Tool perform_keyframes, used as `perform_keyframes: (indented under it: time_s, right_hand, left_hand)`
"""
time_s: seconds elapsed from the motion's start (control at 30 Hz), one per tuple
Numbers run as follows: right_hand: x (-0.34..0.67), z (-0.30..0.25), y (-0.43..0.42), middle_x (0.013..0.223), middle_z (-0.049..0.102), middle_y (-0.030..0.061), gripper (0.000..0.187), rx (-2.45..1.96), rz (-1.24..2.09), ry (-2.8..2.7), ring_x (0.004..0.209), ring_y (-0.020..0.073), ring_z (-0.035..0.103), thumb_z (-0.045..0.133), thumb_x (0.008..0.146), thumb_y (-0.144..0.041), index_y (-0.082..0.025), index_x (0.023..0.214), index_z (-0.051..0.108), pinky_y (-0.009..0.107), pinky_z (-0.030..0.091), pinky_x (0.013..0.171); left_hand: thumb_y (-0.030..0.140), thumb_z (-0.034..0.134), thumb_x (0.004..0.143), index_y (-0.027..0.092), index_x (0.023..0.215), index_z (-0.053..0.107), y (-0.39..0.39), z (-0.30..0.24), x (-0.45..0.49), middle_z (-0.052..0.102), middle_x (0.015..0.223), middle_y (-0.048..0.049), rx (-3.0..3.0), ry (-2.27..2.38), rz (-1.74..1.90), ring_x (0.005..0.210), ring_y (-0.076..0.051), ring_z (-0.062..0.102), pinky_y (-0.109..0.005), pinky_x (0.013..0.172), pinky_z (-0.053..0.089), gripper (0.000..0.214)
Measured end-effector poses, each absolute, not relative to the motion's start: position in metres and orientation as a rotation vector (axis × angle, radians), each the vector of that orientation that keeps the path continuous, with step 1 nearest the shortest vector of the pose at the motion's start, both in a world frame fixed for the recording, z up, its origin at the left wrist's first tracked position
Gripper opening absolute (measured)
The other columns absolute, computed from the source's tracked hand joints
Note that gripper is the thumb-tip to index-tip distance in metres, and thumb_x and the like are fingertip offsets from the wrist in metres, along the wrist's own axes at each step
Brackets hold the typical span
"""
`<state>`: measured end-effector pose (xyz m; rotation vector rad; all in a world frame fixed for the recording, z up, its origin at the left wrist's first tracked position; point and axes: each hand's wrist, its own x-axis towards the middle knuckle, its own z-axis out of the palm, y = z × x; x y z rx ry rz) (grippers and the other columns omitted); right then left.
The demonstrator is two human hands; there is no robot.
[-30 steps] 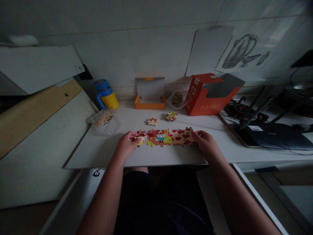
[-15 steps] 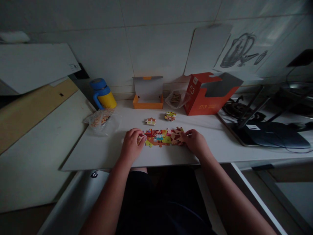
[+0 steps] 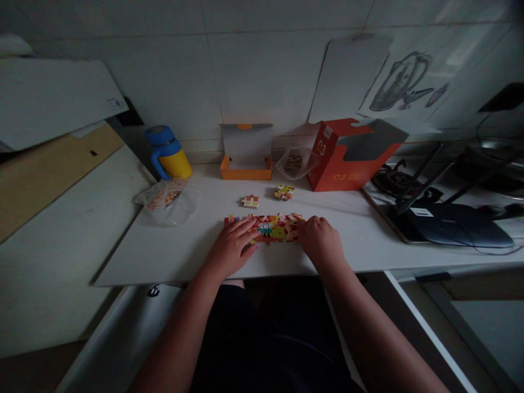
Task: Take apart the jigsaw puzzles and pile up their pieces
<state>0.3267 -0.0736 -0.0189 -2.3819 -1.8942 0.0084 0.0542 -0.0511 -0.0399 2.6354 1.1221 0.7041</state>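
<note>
A colourful strip of joined puzzle pieces (image 3: 273, 227) lies on the white table (image 3: 196, 248) in front of me. My left hand (image 3: 233, 248) rests flat on the strip's left part, fingers stretched out. My right hand (image 3: 321, 241) covers the strip's right end with its fingers curled down on the pieces. Two small clusters of joined pieces lie just beyond: one (image 3: 250, 201) to the left and one (image 3: 285, 192) to the right.
A plastic bag of loose pieces (image 3: 166, 197) lies at the left. At the back stand a blue and yellow mug (image 3: 167, 152), an open orange box (image 3: 246, 160), another clear bag (image 3: 295, 162) and a red carton (image 3: 352, 155). A gas stove (image 3: 440, 210) is at the right.
Both hands have moved inward over the puzzle strip. The left hand went from pinching the strip's left end to lying flat on it. The view shifted slightly.
</note>
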Motion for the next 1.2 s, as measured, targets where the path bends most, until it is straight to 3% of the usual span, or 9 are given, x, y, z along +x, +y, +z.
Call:
perform_keyframes:
  time_s: [0.1, 0.4, 0.53, 0.7, 1.07, 1.2]
  right_hand:
    - [0.325, -0.017, -0.064, 0.107, 0.074, 0.0269, 0.039, -2.382, 0.027, -1.940, 0.102, 0.0345, 0.072, 0.042, 0.106, -0.033, -0.008, 0.112, 0.072, 0.038, 0.053, 0.080]
    - [0.344, -0.017, -0.042, 0.104, 0.078, 0.0278, 0.053, -2.468, 0.281, -1.748, 0.099, 0.0363, 0.075, 0.046, 0.101, -0.050, -0.008, 0.105, 0.078, 0.039, 0.052, 0.080]
    - [0.359, -0.022, -0.041, 0.101, 0.078, 0.0270, 0.046, -2.452, 0.225, -1.703, 0.098, 0.0355, 0.076, 0.044, 0.103, -0.038, -0.008, 0.107, 0.079, 0.039, 0.052, 0.082]
    - [0.364, -0.018, -0.038, 0.100, 0.079, 0.0249, 0.038, -2.397, 0.234, -1.749, 0.096, 0.0335, 0.076, 0.048, 0.098, -0.027, -0.011, 0.101, 0.083, 0.036, 0.051, 0.081]
    - [0.365, -0.013, -0.029, 0.093, 0.081, 0.0216, 0.035, -2.407, 0.471, -1.695, 0.090, 0.0285, 0.076, 0.055, 0.092, -0.032, -0.012, 0.094, 0.084, 0.030, 0.045, 0.070]
    - [0.365, -0.016, -0.029, 0.089, 0.081, 0.0181, 0.037, -2.375, 0.525, -1.698, 0.086, 0.0275, 0.075, 0.053, 0.094, -0.038, -0.017, 0.089, 0.083, 0.032, 0.041, 0.065]
  left_hand:
    - [0.031, 0.067, 0.099, 0.032, 0.138, 0.068, -0.050, -0.045, 0.056, 0.057, 0.158, -0.0050, 2.611, 1.059, 0.650, 0.148, -0.026, 0.051, -0.055, 0.128, 0.033, 0.039]
    - [0.037, 0.066, 0.100, 0.027, 0.137, 0.068, -0.055, -0.047, 0.062, 0.055, 0.159, -0.0085, 2.603, 1.076, 0.650, 0.147, -0.027, 0.052, -0.053, 0.126, 0.038, 0.039]
    - [0.039, 0.061, 0.103, 0.020, 0.134, 0.069, -0.063, -0.048, 0.093, 0.064, 0.149, -0.0118, 2.672, 1.055, 0.641, 0.141, -0.027, 0.058, -0.050, 0.126, 0.039, 0.037]
    - [0.036, 0.057, 0.104, 0.013, 0.142, 0.061, -0.061, -0.054, 0.140, 0.059, 0.153, -0.0169, 2.687, 1.008, 0.685, 0.148, -0.029, 0.050, -0.047, 0.127, 0.038, 0.044]
    - [0.037, 0.056, 0.104, 0.012, 0.146, 0.056, -0.059, -0.055, 0.149, 0.055, 0.156, -0.0173, 2.658, 0.993, 0.632, 0.151, -0.029, 0.046, -0.048, 0.129, 0.035, 0.049]
    - [0.038, 0.059, 0.102, 0.010, 0.145, 0.056, -0.059, -0.055, 0.149, 0.055, 0.156, -0.0186, 2.672, 0.983, 0.642, 0.151, -0.029, 0.046, -0.046, 0.130, 0.034, 0.051]
